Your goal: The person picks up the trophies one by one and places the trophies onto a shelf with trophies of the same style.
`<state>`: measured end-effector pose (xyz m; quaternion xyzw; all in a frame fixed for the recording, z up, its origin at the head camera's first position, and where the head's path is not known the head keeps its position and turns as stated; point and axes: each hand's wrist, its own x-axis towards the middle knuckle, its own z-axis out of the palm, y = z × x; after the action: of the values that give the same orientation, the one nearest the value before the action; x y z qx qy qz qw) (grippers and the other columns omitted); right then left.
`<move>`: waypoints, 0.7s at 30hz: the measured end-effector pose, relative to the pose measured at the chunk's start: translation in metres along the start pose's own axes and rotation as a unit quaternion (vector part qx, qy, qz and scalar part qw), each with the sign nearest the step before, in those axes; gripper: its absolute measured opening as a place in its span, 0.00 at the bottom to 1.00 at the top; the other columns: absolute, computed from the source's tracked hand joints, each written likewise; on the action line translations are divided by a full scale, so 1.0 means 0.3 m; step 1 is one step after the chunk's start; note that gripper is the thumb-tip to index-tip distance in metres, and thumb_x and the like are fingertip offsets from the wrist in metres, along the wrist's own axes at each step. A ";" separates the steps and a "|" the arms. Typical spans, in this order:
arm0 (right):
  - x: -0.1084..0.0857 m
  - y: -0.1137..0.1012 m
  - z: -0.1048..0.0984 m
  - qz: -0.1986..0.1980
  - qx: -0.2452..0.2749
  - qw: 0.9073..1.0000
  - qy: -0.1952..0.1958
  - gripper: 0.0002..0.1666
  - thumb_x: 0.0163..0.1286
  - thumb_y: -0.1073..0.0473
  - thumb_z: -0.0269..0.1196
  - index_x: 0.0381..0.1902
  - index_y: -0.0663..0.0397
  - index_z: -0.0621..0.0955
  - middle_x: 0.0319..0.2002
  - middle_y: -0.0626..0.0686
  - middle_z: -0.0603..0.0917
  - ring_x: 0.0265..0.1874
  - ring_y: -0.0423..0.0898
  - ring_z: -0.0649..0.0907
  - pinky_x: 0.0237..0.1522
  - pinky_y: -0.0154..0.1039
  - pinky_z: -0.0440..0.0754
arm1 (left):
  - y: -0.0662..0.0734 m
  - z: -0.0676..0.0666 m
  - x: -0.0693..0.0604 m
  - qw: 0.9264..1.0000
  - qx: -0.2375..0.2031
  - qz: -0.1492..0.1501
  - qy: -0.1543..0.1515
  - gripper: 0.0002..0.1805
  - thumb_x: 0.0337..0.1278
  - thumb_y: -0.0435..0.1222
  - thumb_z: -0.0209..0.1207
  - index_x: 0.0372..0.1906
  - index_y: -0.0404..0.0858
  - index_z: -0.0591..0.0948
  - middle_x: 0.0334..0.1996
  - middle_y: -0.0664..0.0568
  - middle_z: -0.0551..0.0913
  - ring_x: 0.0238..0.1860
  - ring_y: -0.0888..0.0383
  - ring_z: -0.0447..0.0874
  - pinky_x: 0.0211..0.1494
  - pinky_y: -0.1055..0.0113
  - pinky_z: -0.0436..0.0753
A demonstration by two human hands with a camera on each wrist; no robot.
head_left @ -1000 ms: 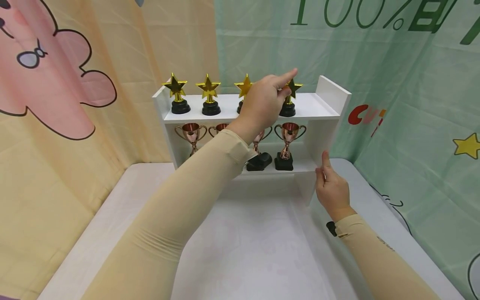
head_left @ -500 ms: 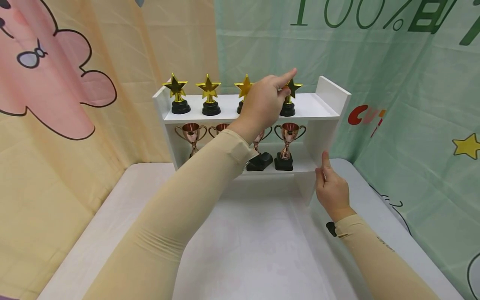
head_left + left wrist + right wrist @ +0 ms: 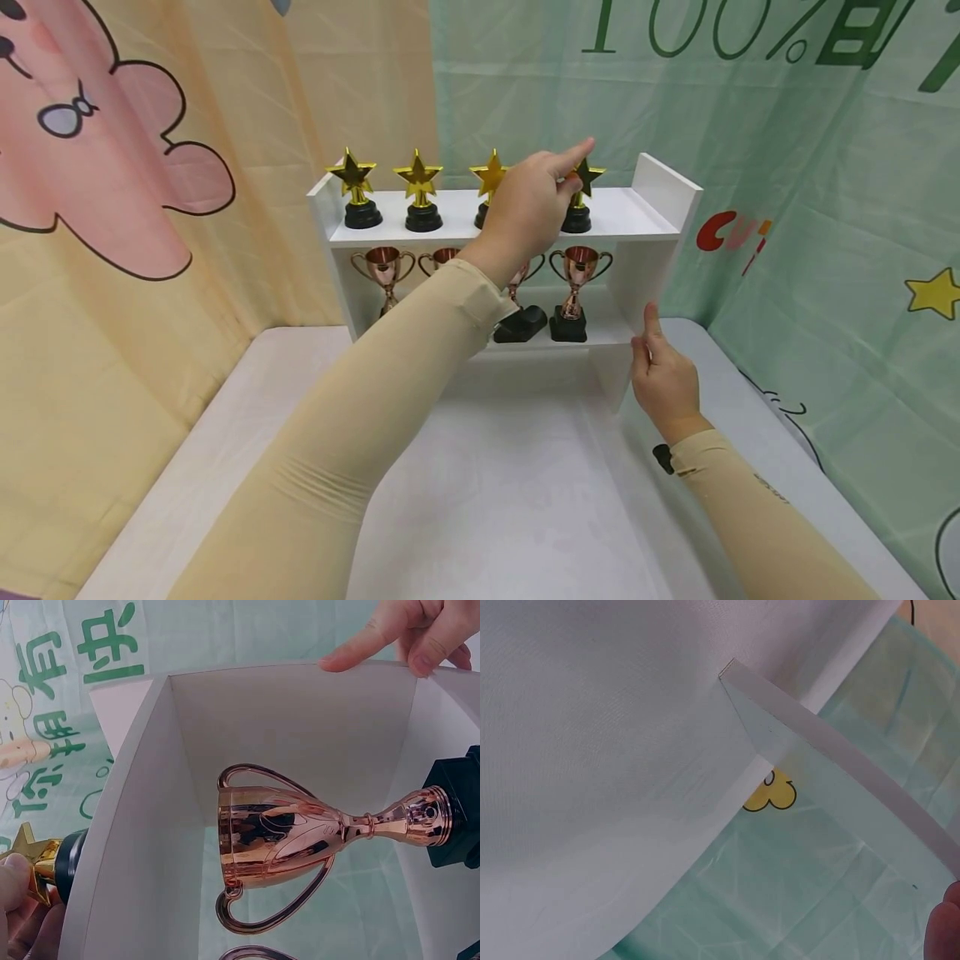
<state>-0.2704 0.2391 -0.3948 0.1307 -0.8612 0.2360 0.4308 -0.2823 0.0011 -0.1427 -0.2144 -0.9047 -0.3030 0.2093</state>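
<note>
My left hand (image 3: 528, 200) reaches to the top shelf and pinches the rightmost gold star trophy (image 3: 588, 177) between thumb and fingers, its index finger straight. The left wrist view shows these fingers around the star (image 3: 26, 859), above its black base. On the lower tier, a copper two-handled cup trophy (image 3: 579, 267) stands upright below it. My right hand (image 3: 667, 379) touches the front edge of the right side panel of the white shelf (image 3: 637, 287), index finger straight. In the right wrist view only a fingertip (image 3: 943, 930) shows beside the panel.
Several star trophies, including one at the left end (image 3: 352, 179), line the top tier. More copper cups, such as the leftmost cup (image 3: 382, 267), stand below, partly hidden by my left arm. The shelf stands on a white-covered table (image 3: 495, 500). Printed curtains (image 3: 810, 208) hang behind and beside it.
</note>
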 end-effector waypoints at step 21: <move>-0.005 0.005 0.003 -0.014 0.011 1.000 0.010 0.37 0.78 0.63 0.61 0.81 0.54 0.65 0.57 0.70 0.84 0.11 0.51 0.67 0.18 0.56 0.75 | -0.002 0.003 0.002 1.000 -0.011 -0.001 -0.003 0.30 0.81 0.43 0.53 0.81 0.64 0.64 0.67 0.57 0.81 0.47 0.63 0.82 0.49 0.72 0.80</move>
<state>-0.2708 0.2399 -0.3971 0.1449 -0.8522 0.2406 0.4414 -0.2832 0.0014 -0.1433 -0.2166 -0.9020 -0.3125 0.2043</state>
